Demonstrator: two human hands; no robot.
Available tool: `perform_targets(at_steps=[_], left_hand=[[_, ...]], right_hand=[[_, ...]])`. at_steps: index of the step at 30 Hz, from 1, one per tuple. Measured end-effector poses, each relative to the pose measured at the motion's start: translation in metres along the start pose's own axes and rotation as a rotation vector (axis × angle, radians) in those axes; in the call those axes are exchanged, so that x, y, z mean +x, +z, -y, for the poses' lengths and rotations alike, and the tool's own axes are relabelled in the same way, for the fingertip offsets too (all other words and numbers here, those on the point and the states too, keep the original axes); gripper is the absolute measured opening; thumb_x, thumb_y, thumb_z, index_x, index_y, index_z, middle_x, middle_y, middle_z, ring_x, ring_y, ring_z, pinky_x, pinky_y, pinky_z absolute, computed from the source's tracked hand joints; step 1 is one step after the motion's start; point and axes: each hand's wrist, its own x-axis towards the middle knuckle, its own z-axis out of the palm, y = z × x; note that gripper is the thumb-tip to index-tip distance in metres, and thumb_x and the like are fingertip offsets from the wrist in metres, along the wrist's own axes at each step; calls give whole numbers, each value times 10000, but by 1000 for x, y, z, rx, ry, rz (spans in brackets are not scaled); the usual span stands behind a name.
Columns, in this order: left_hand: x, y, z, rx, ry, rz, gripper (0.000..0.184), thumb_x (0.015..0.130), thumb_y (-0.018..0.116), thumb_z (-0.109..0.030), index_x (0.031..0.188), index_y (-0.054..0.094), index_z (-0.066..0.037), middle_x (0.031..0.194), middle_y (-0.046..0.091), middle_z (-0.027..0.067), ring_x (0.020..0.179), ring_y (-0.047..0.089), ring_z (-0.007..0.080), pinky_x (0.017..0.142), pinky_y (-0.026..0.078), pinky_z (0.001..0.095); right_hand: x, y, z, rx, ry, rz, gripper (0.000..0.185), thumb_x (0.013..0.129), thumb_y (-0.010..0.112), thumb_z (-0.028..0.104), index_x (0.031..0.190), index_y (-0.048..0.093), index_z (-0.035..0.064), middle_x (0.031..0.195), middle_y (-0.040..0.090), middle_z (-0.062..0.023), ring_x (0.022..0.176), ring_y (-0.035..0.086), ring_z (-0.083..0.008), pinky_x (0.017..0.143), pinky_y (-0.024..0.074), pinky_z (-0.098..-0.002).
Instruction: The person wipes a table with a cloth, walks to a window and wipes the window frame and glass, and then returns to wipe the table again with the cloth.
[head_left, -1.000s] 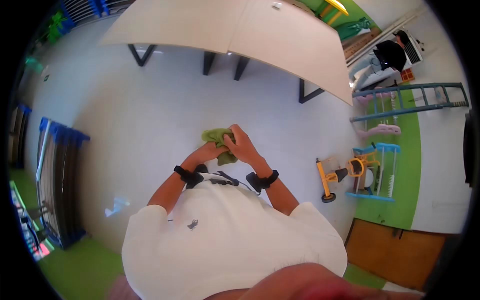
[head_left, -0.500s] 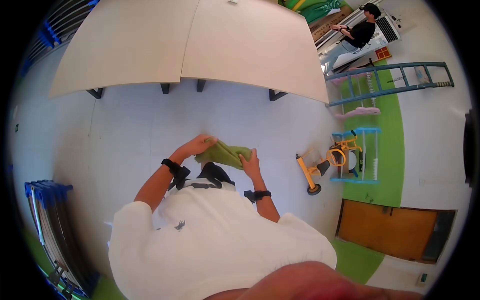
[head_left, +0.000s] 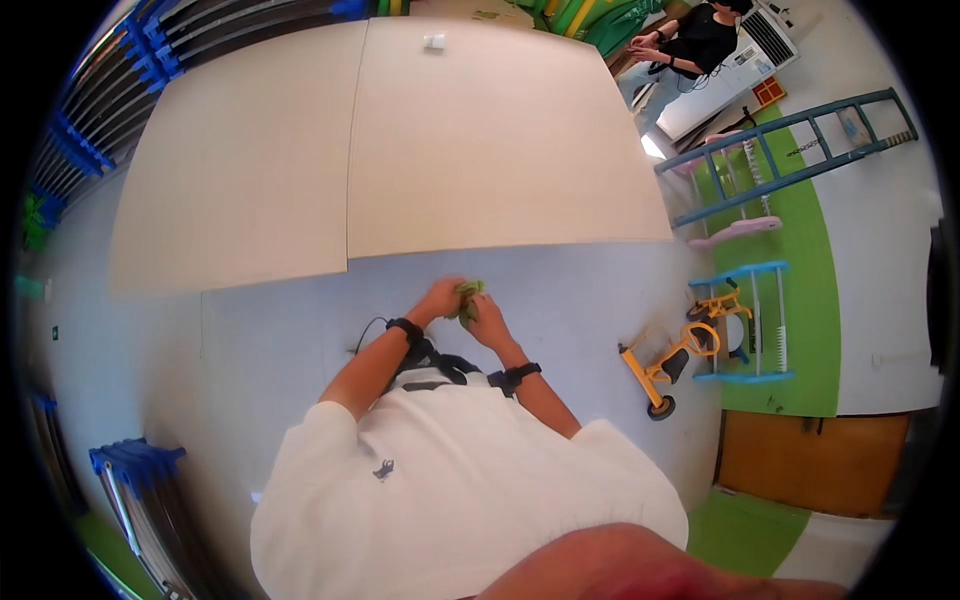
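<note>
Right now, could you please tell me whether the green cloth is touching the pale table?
Apart: the head view shows floor plainly between the green cloth and the pale table.

Open floor (head_left: 570, 300) runs forward until the table (head_left: 510, 150) intervenes.

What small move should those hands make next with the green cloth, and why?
Probably bring the green cloth forward over the table: the left hand and right hand hold it bunched between them, short of the table's near edge, and the broad top lies directly ahead.
</note>
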Motion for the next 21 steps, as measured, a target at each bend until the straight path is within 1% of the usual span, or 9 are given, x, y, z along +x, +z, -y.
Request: perform_targets(at_steps=[4, 8, 11, 13, 14, 16, 17, 19, 21], left_hand=[[22, -34, 19, -1, -77, 35, 234, 905, 473, -208, 972, 611, -31, 796, 636, 123, 703, 605, 215, 638, 481, 362], [43, -63, 27, -588, -386, -173, 272, 936, 447, -266, 874, 611, -58, 675, 596, 57, 635, 599, 158, 531, 454, 319], [47, -102, 31, -576, -426, 44, 317, 940, 449, -304, 920, 614, -34, 760, 637, 120, 721, 631, 229, 610, 479, 374], [50, -125, 52, -120, -344, -89, 420, 949, 420, -349, 956, 602, 30, 819, 643, 113, 645, 607, 214, 626, 498, 345], [52, -140, 65, -126, -343, -97, 420, 949, 420, -349, 956, 602, 30, 819, 643, 113, 645, 607, 214, 626, 498, 345], [45, -166, 99, -7, -290, -263, 362, 926, 425, -299, 990, 617, 1, 968, 640, 212, 870, 607, 403, 777, 460, 491], [41, -186, 112, -5, -307, -264, 362, 926, 425, -299, 990, 617, 1, 968, 640, 212, 870, 607, 403, 777, 460, 491], [24, -229, 116, 296, -667, -212, 297, 889, 469, -257, 979, 644, -36, 943, 648, 181, 889, 607, 375, 795, 465, 480], [-11, -267, 116, 755, -583, -174, 223, 844, 529, -218, 953, 666, -80, 992, 627, 136, 943, 585, 334, 817, 457, 457]], right_hand=[[25, -1, -32, 65, 109, -1, 419, 685, 588, 5, 1099, 548, 52, 975, 565, -193, 957, 539, -398, 838, 456, -435], [49, 27, -82, -20, 192, -45, 471, 692, 594, 12, 1155, 557, 87, 1007, 580, -182, 1006, 545, -382, 841, 464, -427], [97, 34, -40, -46, 206, -89, 484, 716, 559, -4, 1192, 550, 82, 1075, 559, -194, 1024, 543, -381, 855, 465, -421], [132, 39, -9, -95, 174, -82, 506, 723, 546, -18, 1216, 538, 98, 1122, 528, -198, 1002, 542, -387, 852, 470, -423], [153, 42, 6, -137, 131, -68, 529, 731, 533, -33, 1239, 526, 114, 1168, 496, -202, 981, 541, -392, 850, 474, -425], [187, 57, 30, -143, 81, -33, 498, 735, 522, -21, 1222, 533, 80, 1184, 490, -214, 1020, 523, -397, 877, 459, -426], [201, 71, 43, -145, 38, -7, 471, 738, 510, -10, 1204, 539, 46, 1200, 484, -225, 1059, 504, -402, 904, 444, -427], [224, 108, 55, -137, 12, 52, 478, 739, 520, 10, 1216, 517, 22, 1212, 476, -233, 1075, 494, -406, 912, 439, -433], [243, 153, 58, -148, -26, 116, 492, 739, 530, 29, 1228, 495, -3, 1224, 468, -240, 1091, 484, -410, 919, 435, -439]])
